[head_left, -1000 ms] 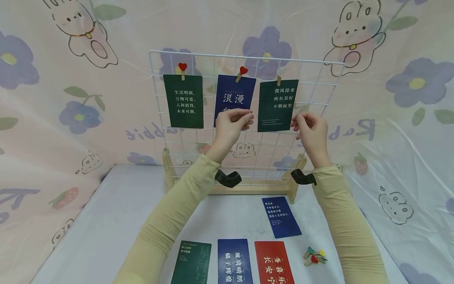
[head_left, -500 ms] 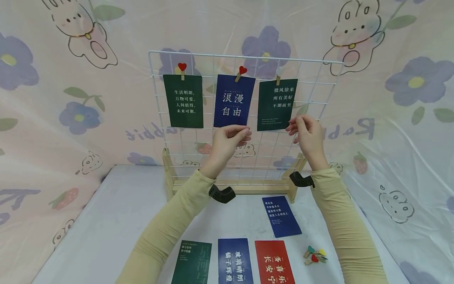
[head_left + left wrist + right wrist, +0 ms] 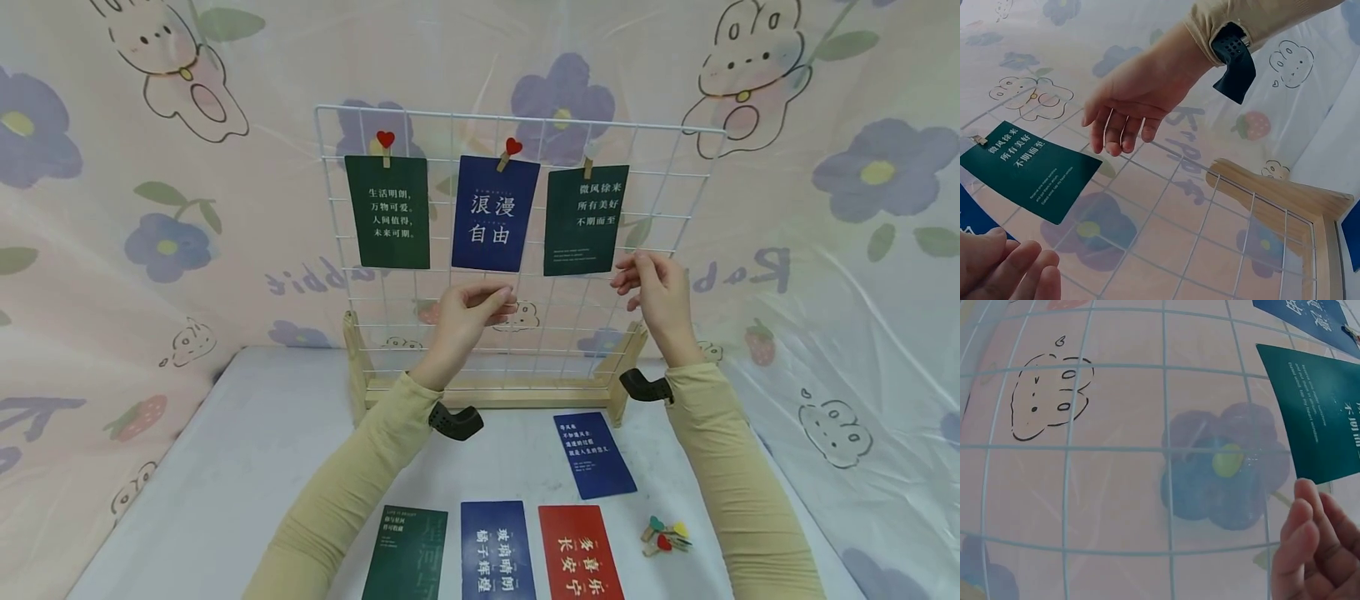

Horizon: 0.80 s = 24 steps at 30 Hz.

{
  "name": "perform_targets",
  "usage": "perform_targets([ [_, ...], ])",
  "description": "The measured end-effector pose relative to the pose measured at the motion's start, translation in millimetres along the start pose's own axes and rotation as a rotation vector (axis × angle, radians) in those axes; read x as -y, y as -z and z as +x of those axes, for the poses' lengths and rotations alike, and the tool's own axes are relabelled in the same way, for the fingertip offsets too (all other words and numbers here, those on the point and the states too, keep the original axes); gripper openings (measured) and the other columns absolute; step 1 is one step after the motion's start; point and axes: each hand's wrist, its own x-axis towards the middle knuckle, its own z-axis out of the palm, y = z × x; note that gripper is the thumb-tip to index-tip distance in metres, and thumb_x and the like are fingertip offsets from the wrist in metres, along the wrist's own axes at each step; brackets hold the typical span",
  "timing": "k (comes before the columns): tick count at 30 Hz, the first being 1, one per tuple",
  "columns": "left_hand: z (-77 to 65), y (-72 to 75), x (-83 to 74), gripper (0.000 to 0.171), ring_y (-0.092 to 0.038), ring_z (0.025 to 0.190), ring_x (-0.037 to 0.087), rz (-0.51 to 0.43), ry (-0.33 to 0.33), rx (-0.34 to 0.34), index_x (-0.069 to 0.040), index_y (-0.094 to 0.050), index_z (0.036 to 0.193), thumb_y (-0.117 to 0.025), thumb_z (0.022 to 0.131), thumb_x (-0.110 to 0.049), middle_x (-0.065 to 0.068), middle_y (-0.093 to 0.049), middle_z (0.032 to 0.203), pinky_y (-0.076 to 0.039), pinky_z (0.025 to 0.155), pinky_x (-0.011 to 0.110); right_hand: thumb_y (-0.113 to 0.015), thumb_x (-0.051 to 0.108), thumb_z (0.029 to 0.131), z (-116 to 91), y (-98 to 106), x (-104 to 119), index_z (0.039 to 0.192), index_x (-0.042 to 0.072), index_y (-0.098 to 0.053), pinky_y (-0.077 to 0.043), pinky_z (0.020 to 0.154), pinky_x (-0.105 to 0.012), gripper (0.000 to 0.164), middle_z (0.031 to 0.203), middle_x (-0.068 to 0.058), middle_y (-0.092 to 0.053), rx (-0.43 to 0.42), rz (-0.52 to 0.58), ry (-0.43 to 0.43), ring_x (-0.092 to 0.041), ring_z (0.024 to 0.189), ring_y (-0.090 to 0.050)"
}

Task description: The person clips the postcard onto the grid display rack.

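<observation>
Three cards hang in a row on a white wire grid [image 3: 480, 117]: a green card [image 3: 393, 225] at left, a blue card [image 3: 497, 218] in the middle and another green card [image 3: 587, 233] at right. Small wooden clips hold their tops; the left clip [image 3: 386, 150] and middle clip [image 3: 508, 152] bear red hearts. My left hand [image 3: 467, 323] is raised below the blue card, holding nothing, its fingers loosely bent. Close to the right green card's lower right corner is my right hand [image 3: 1319, 550], empty, with relaxed fingers.
On the white table [image 3: 225, 467] lie a green card [image 3: 405, 554], a blue card [image 3: 497, 550], a red card [image 3: 581, 554] and another blue card [image 3: 595, 454]. Several heart clips [image 3: 666, 536] are heaped at right. Wooden feet [image 3: 618, 379] support the grid; a patterned cloth [image 3: 225, 275] hangs behind.
My left hand has moved down and left, uncovering the middle blue card. My right hand went slightly down from beside the right green card. The hanging cards look the same.
</observation>
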Motion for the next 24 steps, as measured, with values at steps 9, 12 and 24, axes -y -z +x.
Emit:
perform_targets([
  [9,-2.8,2.0,6.1,0.025,-0.068,0.089,0.028,-0.022,0.029,-0.017,0.008,-0.065,0.111,-0.063,0.093,-0.009,0.017,-0.07,0.097,-0.056,0.079,0.032,-0.04,0.028,0.104,-5.9,-3.0,4.0,0.114,-0.008,-0.063,-0.048,0.045,-0.021,0.044,0.075,-0.009,-0.068,0.079,-0.009,-0.01,-0.017,0.063,-0.058],
  [12,-3.2,2.5,7.0,0.026,-0.069,0.088,0.027,-0.024,0.034,-0.014,0.009,-0.064,0.112,-0.063,0.093,-0.009,0.018,-0.069,0.098,-0.056,0.079,0.032,-0.038,0.023,0.105,-10.2,-2.7,13.0,0.114,-0.012,-0.061,-0.048,0.045,-0.021,0.043,0.075,-0.013,-0.067,0.106,-0.011,-0.01,-0.019,0.062,-0.057],
  [24,-11.9,3.4,16.0,0.026,-0.067,0.093,0.027,0.018,0.102,0.03,0.002,-0.067,0.113,-0.065,0.092,-0.013,0.015,-0.069,0.102,-0.055,0.082,0.033,-0.038,0.031,0.105,-21.8,15.6,-14.5,0.114,-0.008,-0.065,-0.049,0.044,-0.023,0.048,0.074,-0.009,-0.068,0.1,-0.007,-0.004,-0.022,0.061,-0.059],
])
